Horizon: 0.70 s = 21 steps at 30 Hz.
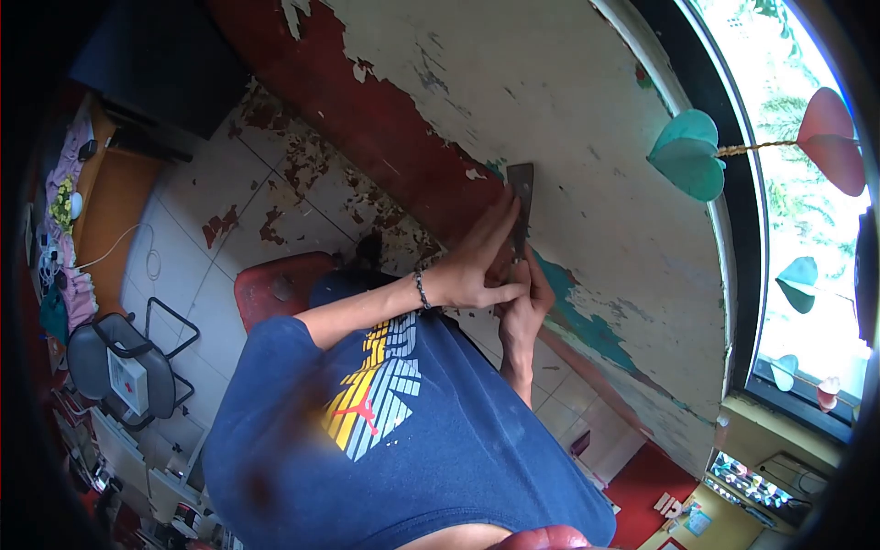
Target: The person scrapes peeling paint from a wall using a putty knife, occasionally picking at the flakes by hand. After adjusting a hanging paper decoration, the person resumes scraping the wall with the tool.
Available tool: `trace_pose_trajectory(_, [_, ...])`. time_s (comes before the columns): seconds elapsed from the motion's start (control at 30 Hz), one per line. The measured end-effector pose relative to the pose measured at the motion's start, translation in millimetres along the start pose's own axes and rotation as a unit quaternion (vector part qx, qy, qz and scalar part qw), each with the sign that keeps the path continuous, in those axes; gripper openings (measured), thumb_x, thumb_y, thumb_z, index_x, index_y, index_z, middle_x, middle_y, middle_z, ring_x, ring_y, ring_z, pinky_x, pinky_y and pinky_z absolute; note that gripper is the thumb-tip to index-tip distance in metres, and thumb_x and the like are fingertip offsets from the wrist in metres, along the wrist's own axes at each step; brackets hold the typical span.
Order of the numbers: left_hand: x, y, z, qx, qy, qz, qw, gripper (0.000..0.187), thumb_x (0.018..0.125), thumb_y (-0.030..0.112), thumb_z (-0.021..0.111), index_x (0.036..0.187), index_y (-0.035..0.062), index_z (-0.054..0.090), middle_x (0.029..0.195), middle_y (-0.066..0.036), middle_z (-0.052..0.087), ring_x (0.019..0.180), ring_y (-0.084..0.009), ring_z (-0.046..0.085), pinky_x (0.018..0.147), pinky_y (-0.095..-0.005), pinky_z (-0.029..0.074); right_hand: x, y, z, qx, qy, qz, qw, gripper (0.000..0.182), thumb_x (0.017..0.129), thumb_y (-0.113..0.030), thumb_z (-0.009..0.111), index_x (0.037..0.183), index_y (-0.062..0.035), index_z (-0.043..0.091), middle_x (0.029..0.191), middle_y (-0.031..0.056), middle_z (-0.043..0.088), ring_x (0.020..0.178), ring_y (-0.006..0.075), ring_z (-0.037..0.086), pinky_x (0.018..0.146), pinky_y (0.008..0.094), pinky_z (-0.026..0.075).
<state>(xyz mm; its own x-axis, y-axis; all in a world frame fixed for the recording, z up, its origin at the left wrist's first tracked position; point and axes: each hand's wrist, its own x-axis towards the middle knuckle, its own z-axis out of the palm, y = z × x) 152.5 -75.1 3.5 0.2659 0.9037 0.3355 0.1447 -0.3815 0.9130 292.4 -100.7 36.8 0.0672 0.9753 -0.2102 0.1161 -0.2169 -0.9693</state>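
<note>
A paint scraper point(521, 183) with a flat dark metal blade lies against the peeling wall point(605, 211), at the edge between red paint point(394, 128) and the whitish surface. My right hand point(530, 302) is closed round its handle, most of which is hidden by the fingers. My left hand point(475, 268), with a dark bracelet at the wrist, is on the scraper too. Its fingers stretch along the blade, and its thumb reaches across to the right hand. Green patches point(582, 316) show on the wall beside the hands.
Paint flakes point(302, 165) litter the tiled floor. A red stool or chair seat point(275, 284) is close by my left arm. Further left are a black chair point(119, 367) with a white box and a wooden desk point(115, 192). Paper hearts point(692, 154) hang by the window at right.
</note>
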Motion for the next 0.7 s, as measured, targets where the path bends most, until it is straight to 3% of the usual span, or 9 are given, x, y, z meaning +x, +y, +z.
trace_pose_trajectory(0.1, [1,-8,0,-0.008,0.028,0.014,0.999,0.116,0.084,0.044,0.074,0.157,-0.004,-0.002,0.163,-0.03,-0.008,0.153,-0.043,-0.001,0.123,-0.0486,0.011,2,11,-2,0.046,-0.001,0.002,0.999,0.04,0.106,-0.016,0.051,0.139,0.0048,0.053,0.103,0.0089,0.069,0.079,0.0092,0.065,0.061,0.0221,0.051])
trace_pose_trajectory(0.2, [-3,-4,-8,0.008,-0.01,0.01,1.0,0.114,0.084,0.042,0.074,0.158,-0.0036,-0.002,0.163,-0.03,-0.006,0.153,-0.0424,0.001,0.123,-0.0485,0.012,-10,-2,2,-0.042,0.008,0.019,0.999,0.042,0.106,-0.017,0.05,0.141,0.0052,0.05,0.096,0.0065,0.069,0.071,0.0082,0.062,0.055,0.0218,0.049])
trace_pose_trajectory(0.3, [-1,-4,-4,-0.007,-0.003,0.01,1.0,0.115,0.084,0.041,0.075,0.158,-0.003,-0.001,0.163,-0.03,-0.006,0.153,-0.0424,0.001,0.123,-0.0481,0.013,-6,0,1,0.044,0.004,-0.01,0.999,0.039,0.106,-0.02,0.051,0.14,0.0002,0.054,0.078,-0.0006,0.062,0.053,0.0026,0.044,0.044,0.021,0.035])
trace_pose_trajectory(0.4, [-1,-11,-1,-0.023,0.03,0.023,0.999,0.114,0.084,0.041,0.074,0.158,-0.0024,-0.001,0.164,-0.029,-0.006,0.153,-0.0422,0.002,0.123,-0.048,0.013,-1,18,7,-0.04,0.034,-0.051,0.997,0.039,0.106,-0.018,0.05,0.141,-0.0009,0.053,0.075,-0.0013,0.061,0.051,0.0019,0.042,0.042,0.0203,0.031])
trace_pose_trajectory(0.53, [2,-6,-5,0.0,-0.005,0.014,1.0,0.113,0.085,0.041,0.073,0.158,-0.0019,-0.002,0.164,-0.028,-0.006,0.153,-0.0421,0.001,0.123,-0.0476,0.013,-9,-5,1,0.056,0.016,-0.004,0.998,0.038,0.106,-0.02,0.053,0.137,0.0006,0.057,0.073,-0.0032,0.059,0.049,0.001,0.039,0.042,0.0199,0.028])
trace_pose_trajectory(0.6, [3,-11,3,0.001,0.039,0.013,0.999,0.112,0.084,0.044,0.074,0.157,-0.0058,0.005,0.162,-0.033,-0.001,0.151,-0.0476,0.006,0.122,-0.05,0.016,3,7,-3,0.012,0.002,0.016,1.0,0.038,0.106,-0.02,0.052,0.137,0.0007,0.057,0.076,-0.0017,0.062,0.049,0.001,0.041,0.042,0.0196,0.03])
trace_pose_trajectory(0.67, [3,-11,2,-0.001,0.032,0.011,0.999,0.112,0.084,0.044,0.073,0.157,-0.0056,0.004,0.162,-0.033,-0.001,0.151,-0.0475,0.006,0.122,-0.0502,0.016,10,24,-3,0.029,0.018,-0.051,0.998,0.039,0.106,-0.02,0.051,0.139,0.0015,0.055,0.082,0.0009,0.065,0.057,0.0031,0.049,0.047,0.0184,0.036])
trace_pose_trajectory(0.7, [2,-10,0,0.005,0.026,0.008,1.0,0.111,0.085,0.045,0.072,0.157,-0.0055,0.004,0.162,-0.032,-0.001,0.151,-0.0474,0.006,0.122,-0.0504,0.016,0,11,-9,0.006,-0.002,0.014,1.0,0.04,0.106,-0.021,0.051,0.138,0.0026,0.055,0.094,0.0042,0.067,0.07,0.0054,0.056,0.055,0.019,0.043])
